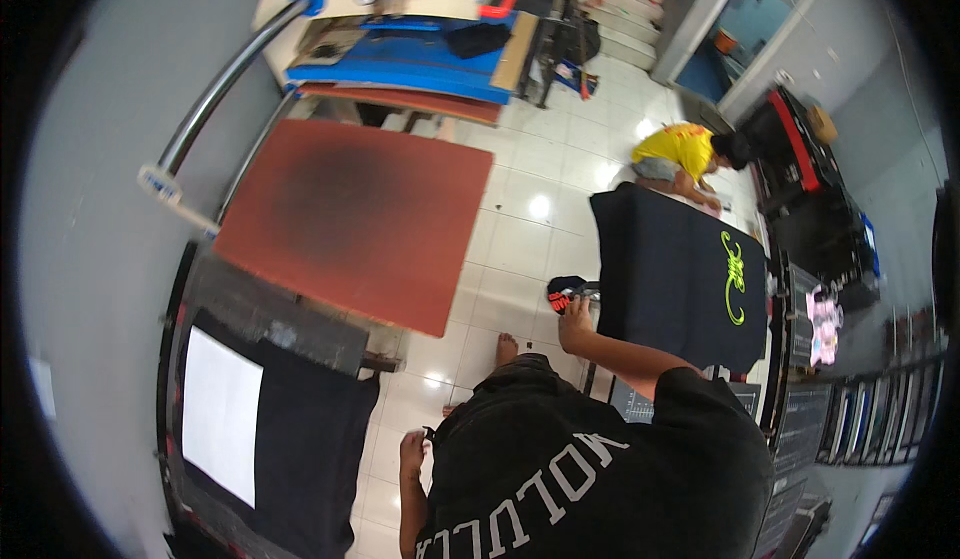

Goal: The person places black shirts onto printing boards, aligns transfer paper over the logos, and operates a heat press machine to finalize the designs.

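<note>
1. Nearest, low on the left: left hand (412, 456), down beside the body, fingers curled and narrow. Small dark thing (429, 433) just by the fingertips; cannot tell whether held.
2. A little farther out: right hand (576, 327), stretched forward just beside the left edge of the printed cloth (665, 259), forearm passing over the near left corner. Fingers bent, close together; cannot tell whether pinching anything or touching the cloth. Just past the fingertips, a black-and-orange item (563, 297).
3. Same printed cloth, black, spread over a mostly hidden support and draped past the edges; green design (735, 277) near the right edge.
4. Off to the left: dark bench (280, 299), with a plain black cloth (312, 439) over the near part and a white sheet (222, 414) flat on top, toward the bench's left edge.
5. Step in hand, as a judgement: probably handling around the printed cloth. Next move seems to call for a light hold at the left edge, well apart from the green design.
6. Beyond the bench: red-brown board (430, 249), darkened in the middle.
7. Farther: blue table (420, 64); past the printed cloth's far edge, co-worker in yellow (672, 146), crouched low.
8. Farthest: pale stairs (628, 41).
</note>
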Motion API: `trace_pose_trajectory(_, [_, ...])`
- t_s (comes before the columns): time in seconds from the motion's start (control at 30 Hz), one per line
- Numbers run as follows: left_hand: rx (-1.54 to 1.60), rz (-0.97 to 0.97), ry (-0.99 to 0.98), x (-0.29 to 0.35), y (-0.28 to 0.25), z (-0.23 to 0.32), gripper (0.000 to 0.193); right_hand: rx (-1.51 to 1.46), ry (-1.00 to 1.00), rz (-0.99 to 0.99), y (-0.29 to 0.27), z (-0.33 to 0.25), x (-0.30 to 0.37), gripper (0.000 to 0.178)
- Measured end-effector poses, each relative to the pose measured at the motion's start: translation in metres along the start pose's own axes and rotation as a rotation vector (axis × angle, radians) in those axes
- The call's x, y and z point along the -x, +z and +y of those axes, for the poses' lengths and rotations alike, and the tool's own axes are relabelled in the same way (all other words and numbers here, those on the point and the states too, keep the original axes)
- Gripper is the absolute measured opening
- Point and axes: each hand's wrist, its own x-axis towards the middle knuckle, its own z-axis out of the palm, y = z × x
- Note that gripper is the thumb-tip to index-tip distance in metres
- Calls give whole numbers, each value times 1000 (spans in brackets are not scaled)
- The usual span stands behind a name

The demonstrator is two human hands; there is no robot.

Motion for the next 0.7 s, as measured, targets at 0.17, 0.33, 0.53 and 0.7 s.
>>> trace_pose_trajectory(0.17, [-320, -368, 331, -57, 101, 184, 33, 144, -31, 28, 51, 33, 52, 51])
trace_pose_trajectory(0.33, [-534, -658, 437, -55, 222, 323, 38, -738, 92, 316, 52, 62, 76, 22])
trace_pose_trajectory(0.53, [-192, -989, -338, -33, 346, 390, 47, -1695, 39, 317, 31, 139, 140, 30])
trace_pose_trajectory(0.7, [-126, -1040, -357, -1, 396, 404, 39, -1919, 8, 453, 42, 143, 165, 25])
